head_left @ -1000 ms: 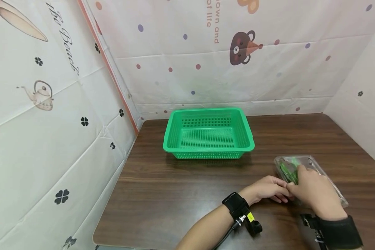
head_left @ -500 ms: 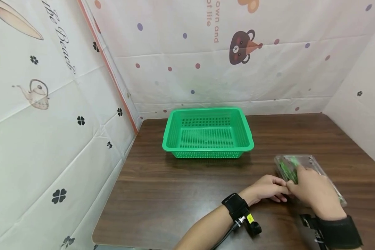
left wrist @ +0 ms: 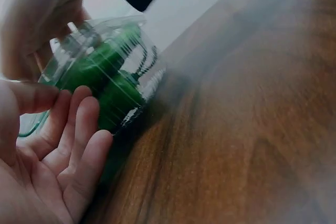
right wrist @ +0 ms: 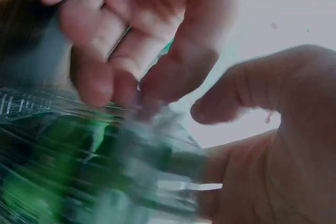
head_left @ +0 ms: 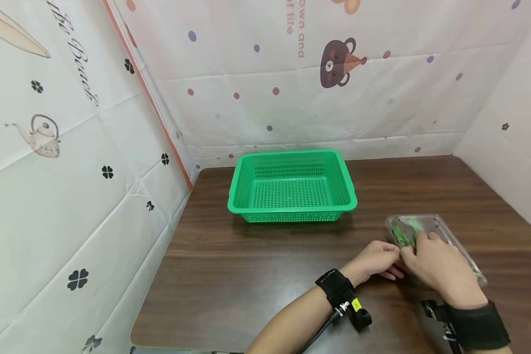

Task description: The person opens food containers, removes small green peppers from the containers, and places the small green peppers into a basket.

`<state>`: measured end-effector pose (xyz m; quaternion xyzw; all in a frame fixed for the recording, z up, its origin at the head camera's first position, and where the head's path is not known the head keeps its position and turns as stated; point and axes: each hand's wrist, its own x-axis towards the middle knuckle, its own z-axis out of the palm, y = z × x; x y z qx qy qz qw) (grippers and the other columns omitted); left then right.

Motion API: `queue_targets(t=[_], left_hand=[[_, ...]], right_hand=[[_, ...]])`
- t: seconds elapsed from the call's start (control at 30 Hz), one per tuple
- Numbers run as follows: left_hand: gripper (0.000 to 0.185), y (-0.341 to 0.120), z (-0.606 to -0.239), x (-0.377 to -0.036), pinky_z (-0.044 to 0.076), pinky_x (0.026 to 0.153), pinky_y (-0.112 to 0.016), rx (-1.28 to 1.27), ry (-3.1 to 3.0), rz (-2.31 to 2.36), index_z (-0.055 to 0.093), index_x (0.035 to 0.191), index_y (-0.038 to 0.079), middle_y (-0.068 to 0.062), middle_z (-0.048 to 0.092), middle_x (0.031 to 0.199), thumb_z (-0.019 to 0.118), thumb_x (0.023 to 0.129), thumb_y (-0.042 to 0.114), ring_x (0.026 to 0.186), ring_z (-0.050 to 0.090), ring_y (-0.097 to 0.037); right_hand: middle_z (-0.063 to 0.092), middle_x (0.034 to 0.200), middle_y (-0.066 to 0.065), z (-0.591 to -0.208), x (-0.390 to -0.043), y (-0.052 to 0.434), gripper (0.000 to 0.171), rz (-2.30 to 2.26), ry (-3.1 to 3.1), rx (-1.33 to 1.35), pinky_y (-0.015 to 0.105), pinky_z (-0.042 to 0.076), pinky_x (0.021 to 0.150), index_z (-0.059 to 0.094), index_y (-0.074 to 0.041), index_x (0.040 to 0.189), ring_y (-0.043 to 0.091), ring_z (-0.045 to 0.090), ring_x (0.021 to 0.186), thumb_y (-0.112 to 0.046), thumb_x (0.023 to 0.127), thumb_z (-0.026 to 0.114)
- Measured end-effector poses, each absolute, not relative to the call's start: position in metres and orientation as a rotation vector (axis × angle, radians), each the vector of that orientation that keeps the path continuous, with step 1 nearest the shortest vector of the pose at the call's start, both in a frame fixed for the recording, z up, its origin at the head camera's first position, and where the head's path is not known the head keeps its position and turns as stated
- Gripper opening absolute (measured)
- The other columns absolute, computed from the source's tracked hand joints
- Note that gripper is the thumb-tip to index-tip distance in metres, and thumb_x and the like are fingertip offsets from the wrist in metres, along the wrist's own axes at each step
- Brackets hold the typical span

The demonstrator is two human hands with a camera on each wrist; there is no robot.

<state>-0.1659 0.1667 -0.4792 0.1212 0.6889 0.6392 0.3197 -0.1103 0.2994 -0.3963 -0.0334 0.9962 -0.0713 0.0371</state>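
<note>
A clear plastic box [head_left: 462, 251] with green produce [head_left: 400, 235] inside lies at the right of the table. In the left wrist view the produce [left wrist: 122, 95] looks plump and dark green; its exact kind is unclear. My left hand [head_left: 375, 261] pinches the box's near-left edge between thumb and fingertips. Over the lid lies my right hand [head_left: 444, 265], its fingers on the top. In the right wrist view, the right thumb [right wrist: 226, 100] stands off the plastic, close to the left fingers [right wrist: 97, 85]. The right hand hides much of the lid.
A green perforated basket [head_left: 292, 209] stands at the back middle of the brown wooden table [head_left: 230, 285]. White patterned sheeting [head_left: 230, 113] rises behind and at both sides. Straps with small cameras [head_left: 336, 290] sit on both wrists, a cable trailing from the left.
The head view has shifted slightly. Both hands stay at the box's near-left edge, with the right thumb now a little farther from the left fingertips.
</note>
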Motion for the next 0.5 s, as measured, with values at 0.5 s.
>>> queue_targets(t=[0.5], left_hand=[[0.023, 0.178, -0.478, -0.163, 0.043, 0.043, -0.021, 0.205, 1.892, 1.782, 0.071, 0.071, 0.008, 0.007, 0.062, 0.058, 0.066, 0.090, 0.021, 0.048, 0.056, -0.006]], right_hand=[[0.024, 0.145, 0.054, -0.407, -0.106, 0.309, 0.100, -0.412, 2.998, -0.090, 0.078, 0.028, 0.102, 0.024, 0.025, 0.145, 0.074, 0.024, 0.128, -0.036, 0.085, 0.076]])
